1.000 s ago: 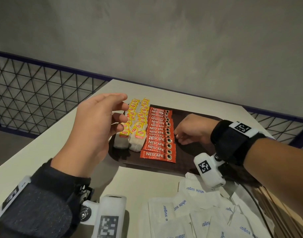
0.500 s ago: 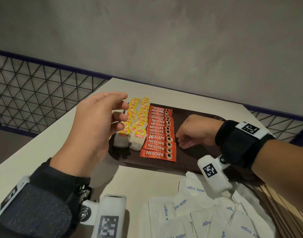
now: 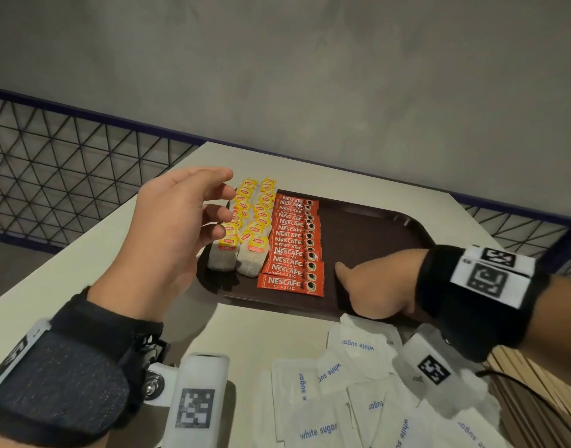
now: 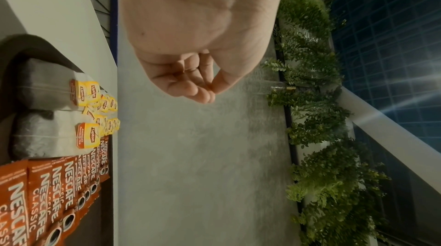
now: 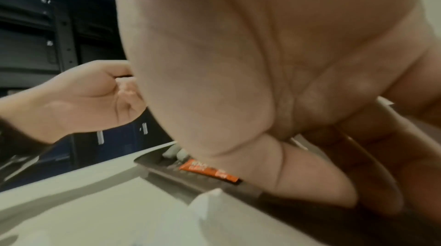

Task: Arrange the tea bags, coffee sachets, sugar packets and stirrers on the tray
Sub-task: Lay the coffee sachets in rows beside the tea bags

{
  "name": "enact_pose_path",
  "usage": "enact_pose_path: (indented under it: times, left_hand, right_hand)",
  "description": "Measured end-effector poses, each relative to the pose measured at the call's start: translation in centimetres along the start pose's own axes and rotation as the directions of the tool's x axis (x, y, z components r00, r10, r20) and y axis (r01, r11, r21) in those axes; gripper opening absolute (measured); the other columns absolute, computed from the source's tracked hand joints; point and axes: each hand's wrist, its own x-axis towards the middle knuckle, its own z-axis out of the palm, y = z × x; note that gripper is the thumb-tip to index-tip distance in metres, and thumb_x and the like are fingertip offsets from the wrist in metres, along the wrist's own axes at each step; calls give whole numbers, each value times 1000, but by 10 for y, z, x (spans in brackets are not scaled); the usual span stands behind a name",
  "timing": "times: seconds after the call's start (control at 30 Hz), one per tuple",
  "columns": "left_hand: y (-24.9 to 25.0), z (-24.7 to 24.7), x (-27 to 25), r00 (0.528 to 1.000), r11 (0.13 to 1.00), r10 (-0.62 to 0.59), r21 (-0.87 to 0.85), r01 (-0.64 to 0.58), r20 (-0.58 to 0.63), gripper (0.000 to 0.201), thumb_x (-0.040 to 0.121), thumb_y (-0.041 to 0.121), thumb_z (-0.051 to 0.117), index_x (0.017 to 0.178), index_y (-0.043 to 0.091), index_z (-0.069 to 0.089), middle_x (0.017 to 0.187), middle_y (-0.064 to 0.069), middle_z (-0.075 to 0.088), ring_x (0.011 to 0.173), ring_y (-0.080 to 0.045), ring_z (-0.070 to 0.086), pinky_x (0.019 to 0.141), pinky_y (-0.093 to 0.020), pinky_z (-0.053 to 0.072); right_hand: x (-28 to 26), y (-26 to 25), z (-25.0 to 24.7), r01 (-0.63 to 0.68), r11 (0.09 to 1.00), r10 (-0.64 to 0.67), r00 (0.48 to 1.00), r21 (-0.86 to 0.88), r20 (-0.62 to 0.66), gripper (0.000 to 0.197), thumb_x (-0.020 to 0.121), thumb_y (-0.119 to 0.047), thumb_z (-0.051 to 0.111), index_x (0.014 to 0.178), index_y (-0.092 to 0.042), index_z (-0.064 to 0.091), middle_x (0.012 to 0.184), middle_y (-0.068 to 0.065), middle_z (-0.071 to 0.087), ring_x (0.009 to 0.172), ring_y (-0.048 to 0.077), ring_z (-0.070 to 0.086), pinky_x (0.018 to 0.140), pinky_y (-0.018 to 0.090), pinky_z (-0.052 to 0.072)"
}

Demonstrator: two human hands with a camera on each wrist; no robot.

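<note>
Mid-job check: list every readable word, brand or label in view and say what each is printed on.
"NESCAFE CLASSIC": red coffee sachets on the tray.
"Lipton": yellow tags of the tea bags.
"white sugar": white sugar packets on the table.
Small print on the tea tags and sachets: too small to read.
Square coded markers on the wrist bands: patterns, no words.

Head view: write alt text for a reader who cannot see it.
A dark tray holds two rows of tea bags beside a row of coffee sachets. The left hand hovers by the tea, the right hand rests on the tray, and sugar packets lie loose nearer the camera.
</note>
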Motion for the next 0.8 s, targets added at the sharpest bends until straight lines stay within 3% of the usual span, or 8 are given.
enact_pose_path:
  times: [0.13,0.37,0.43,0.47,0.53,0.63,0.7,0.8]
  left_hand:
    - [-1,1,0,1000,1000,-7,9,7,0,8,95,20,69,96,14,73,70,4,67,53,-10,53,45,-22,41]
    - [2,9,-6,980,990,-59,136,33,189,12,96,19,69,102,11,76,84,-3,73,66,-15,64,55,-26,49]
    - [3,16,-7,955,953,-34,299,-59,296,9,97,22,69,100,20,77,92,3,77,81,-14,70,68,-31,55]
    - [4,21,-7,933,893,-11,423,-153,360,9,97,26,69,102,25,77,99,8,77,91,-13,71,77,-33,56]
    - [5,33,-5,867,585,-36,714,-385,497,27,99,41,63,124,32,68,122,17,68,119,-10,63,97,-34,51]
    - [0,46,2,821,222,-206,843,-490,532,59,103,57,43,152,25,41,154,7,44,146,-18,38,119,-38,33]
    - [-17,41,13,858,222,-182,870,-440,480,74,98,73,25,151,23,39,155,1,42,145,-26,35,121,-46,29]
    - [-39,27,24,941,155,-45,932,-326,337,105,85,87,2,156,14,29,161,-14,32,150,-37,25,122,-58,26]
  right_hand:
    - [3,-8,7,66,997,-69,996,-52,-60,43,99,-18,58,139,-2,54,93,5,53,57,9,38,50,22,31]
    - [-4,-20,-9,83,987,-79,996,-138,31,34,105,-17,47,135,-2,55,102,9,63,83,20,60,63,20,45]
    - [1,-10,-21,38,981,-32,999,189,-32,23,104,-18,48,119,-6,60,94,8,61,101,29,66,72,27,54]
    - [6,-3,-26,51,889,0,994,455,-111,18,102,-22,52,114,-11,60,98,9,61,103,30,66,79,32,57]
    - [17,11,-33,175,424,100,966,889,-238,43,98,-38,60,131,-12,53,120,12,59,114,30,60,97,40,53]
    - [28,11,-33,330,-273,173,941,904,-291,91,91,-65,56,161,-20,21,159,19,34,146,32,35,119,44,33]
    - [26,0,-30,332,-398,164,943,855,-290,96,91,-74,46,163,-22,10,167,15,20,154,27,21,124,43,20]
    - [13,-11,-25,318,-390,142,948,864,-285,80,100,-67,31,160,-14,21,154,8,39,151,26,28,105,31,30]
